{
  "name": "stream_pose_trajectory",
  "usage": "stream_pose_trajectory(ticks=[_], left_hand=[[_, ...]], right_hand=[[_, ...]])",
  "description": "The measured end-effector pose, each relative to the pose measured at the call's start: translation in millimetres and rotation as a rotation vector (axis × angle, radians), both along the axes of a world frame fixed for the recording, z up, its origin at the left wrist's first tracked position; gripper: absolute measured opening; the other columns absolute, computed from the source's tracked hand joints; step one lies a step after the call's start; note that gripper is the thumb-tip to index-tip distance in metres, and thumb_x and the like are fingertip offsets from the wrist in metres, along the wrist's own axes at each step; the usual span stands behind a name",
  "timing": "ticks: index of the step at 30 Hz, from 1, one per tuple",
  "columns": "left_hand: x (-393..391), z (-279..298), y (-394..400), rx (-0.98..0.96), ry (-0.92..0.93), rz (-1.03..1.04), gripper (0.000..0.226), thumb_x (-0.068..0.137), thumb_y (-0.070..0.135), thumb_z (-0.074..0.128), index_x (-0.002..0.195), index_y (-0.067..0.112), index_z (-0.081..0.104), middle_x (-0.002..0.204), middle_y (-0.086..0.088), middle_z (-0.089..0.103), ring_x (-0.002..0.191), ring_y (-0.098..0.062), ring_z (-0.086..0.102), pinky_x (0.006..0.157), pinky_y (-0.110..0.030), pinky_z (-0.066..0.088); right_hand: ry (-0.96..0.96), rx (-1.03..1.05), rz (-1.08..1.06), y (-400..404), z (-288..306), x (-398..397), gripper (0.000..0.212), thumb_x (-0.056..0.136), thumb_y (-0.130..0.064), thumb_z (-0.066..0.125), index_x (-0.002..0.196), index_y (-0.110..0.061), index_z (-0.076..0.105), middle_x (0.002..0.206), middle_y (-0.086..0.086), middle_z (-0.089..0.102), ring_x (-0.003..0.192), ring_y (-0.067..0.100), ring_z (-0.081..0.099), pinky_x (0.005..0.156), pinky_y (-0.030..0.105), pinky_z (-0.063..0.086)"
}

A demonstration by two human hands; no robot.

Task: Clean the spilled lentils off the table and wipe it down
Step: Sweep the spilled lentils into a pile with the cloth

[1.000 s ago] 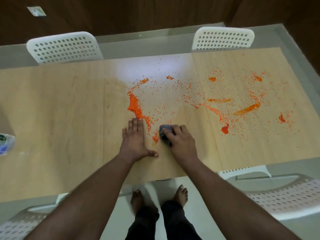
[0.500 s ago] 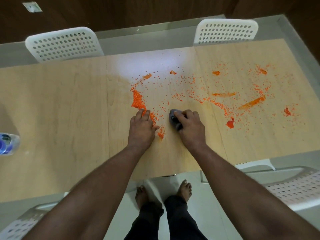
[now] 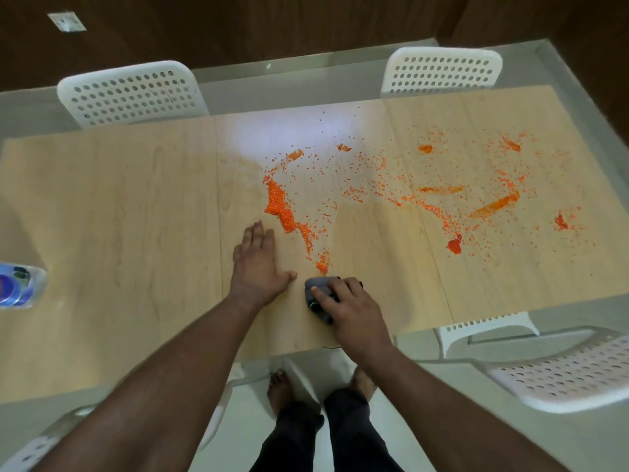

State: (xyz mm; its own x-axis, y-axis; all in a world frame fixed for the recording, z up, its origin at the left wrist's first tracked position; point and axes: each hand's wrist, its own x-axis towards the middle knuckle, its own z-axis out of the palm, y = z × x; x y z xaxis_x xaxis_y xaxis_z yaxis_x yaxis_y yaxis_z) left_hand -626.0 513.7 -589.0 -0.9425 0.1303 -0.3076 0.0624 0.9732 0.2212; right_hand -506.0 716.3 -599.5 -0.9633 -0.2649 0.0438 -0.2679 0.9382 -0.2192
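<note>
Most lentils [image 3: 391, 195] are still on the bench [image 3: 119, 216]; left hand [image 3: 257, 264] flat with straight fingers, right hand [image 3: 350, 310] gripping a grey cloth [image 3: 315, 287]

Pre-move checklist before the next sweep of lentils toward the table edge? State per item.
1. Right hand grips the grey cloth: ok, fingers curled over it.
2. Cloth is down on the table: ok.
3. Left hand placed to corral: ok, flat on the table with straight fingers, beside the dense lentil streak.
4. Nearest lentil pile in the cloth's path: ok, just ahead of the cloth.
5. Something at the near edge to catch the lentils: cannot tell, none visible; only bare feet on the floor below.
6. Lentils left: not ok, scattered lentils still cover the table's right half.
</note>
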Motion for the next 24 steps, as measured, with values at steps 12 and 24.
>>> stream_pose_trajectory(ticks=[12,24], left_hand=[[-10,-5,-11,0.077,0.053,-0.013,0.084,0.078,0.066,0.080,0.142,0.020,0.051,0.174,-0.010,0.019,0.162,-0.028,0.009,0.125,-0.052,0.025],[-23,-4,-4,0.324,0.147,-0.104,0.022,0.100,0.011,0.060,0.115,0.011,0.076,0.154,-0.007,0.056,0.149,-0.026,0.036,0.120,-0.049,0.037]], right_hand=[[-0.078,-0.125,-0.398,-2,21,-146,0.046,0.099,-0.022,0.058,0.144,-0.029,0.059,0.126,0.005,0.056,0.121,0.030,0.046,0.079,0.041,0.052],[-0.033,-0.134,-0.386,-10,8,-78,0.063,0.080,-0.005,0.073,0.140,-0.022,0.065,0.125,0.006,0.062,0.115,0.033,0.053,0.063,0.037,0.051]])
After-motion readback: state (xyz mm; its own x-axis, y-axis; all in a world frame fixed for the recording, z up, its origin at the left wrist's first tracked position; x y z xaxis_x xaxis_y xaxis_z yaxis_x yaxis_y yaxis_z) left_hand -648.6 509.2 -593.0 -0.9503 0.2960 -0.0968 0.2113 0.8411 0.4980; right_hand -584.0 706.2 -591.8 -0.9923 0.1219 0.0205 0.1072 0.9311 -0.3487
